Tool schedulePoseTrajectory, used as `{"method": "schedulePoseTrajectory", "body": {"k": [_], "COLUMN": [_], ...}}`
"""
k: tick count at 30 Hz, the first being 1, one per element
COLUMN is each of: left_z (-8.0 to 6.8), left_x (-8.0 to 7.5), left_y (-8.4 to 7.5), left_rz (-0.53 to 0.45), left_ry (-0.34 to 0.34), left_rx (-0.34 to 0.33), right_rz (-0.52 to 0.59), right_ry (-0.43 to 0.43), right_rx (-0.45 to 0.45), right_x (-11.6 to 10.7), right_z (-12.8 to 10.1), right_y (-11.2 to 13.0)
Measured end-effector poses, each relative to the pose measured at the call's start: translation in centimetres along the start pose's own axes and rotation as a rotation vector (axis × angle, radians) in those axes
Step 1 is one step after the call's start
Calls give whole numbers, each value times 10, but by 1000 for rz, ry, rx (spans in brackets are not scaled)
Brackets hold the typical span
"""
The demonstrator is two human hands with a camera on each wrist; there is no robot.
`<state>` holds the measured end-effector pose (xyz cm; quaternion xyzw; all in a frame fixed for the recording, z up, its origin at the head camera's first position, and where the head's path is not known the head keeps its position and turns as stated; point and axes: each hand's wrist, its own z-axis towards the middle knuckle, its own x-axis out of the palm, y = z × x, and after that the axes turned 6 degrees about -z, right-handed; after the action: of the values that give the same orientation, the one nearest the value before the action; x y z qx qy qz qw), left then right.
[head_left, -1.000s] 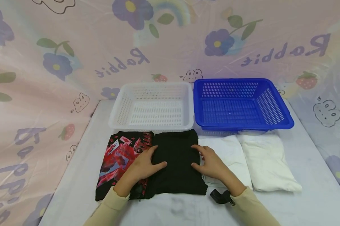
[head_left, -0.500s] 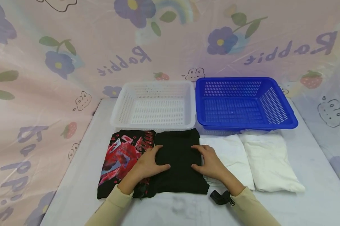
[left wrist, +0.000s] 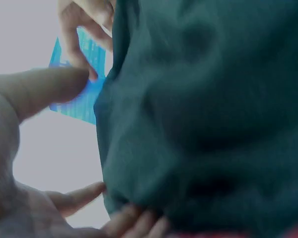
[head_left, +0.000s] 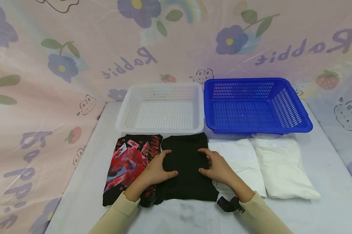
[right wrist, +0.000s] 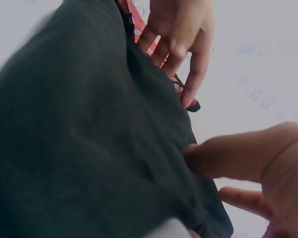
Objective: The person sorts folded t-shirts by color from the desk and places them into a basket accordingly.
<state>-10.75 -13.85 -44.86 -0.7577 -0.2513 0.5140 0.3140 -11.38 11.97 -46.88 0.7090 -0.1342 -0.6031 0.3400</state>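
Change: both hands have crept slightly inward on the black garment over the last second; the garment itself has not shifted.
Table (head_left: 325,214): pale grey top; a bare strip runs along its near edge in front of the black garment, and open margins lie left and right of the clothing row.
Blue basket (head_left: 306,125): behind and right of the black garment, touching the white basket's right rim.
White basket (head_left: 121,115): directly behind the black garment, its front rim just beside the garment's far edge.
White garments (head_left: 284,169): two folded pieces side by side, right of the black garment; the nearer one abuts its right edge.
Printed garment (head_left: 126,162): red-and-black, abutting the black garment's left edge.
Black garment (head_left: 187,180): folded, flat on the table, middle of the row.
Left hand (head_left: 158,170): fingers curled over the black garment's left edge, thumb on top, gripping the fold.
Right hand (head_left: 218,167): gripping the right edge likewise, thumb on top.
Black strap (head_left: 227,204): at the right wrist, just right of the black garment's near corner.
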Motion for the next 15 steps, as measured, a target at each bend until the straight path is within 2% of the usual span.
{"method": "schedulePoseTrajectory", "body": {"k": [4, 7, 11, 15], "left_z": [-2, -3, -1, 2], "left_x": [4, 5, 3, 0], "left_y": [-7, -7, -3, 1], "left_rz": [40, 86, 88, 29], "left_ry": [-32, -44, -13, 29], "left_rx": [-53, -69, -43, -7], "right_rz": [29, 72, 117, 132], "right_ry": [24, 39, 43, 45], "right_rx": [14, 13, 1, -23], "right_x": [-1, 0, 2, 3], "right_z": [0, 0, 2, 3], "right_y": [-1, -3, -6, -8]}}
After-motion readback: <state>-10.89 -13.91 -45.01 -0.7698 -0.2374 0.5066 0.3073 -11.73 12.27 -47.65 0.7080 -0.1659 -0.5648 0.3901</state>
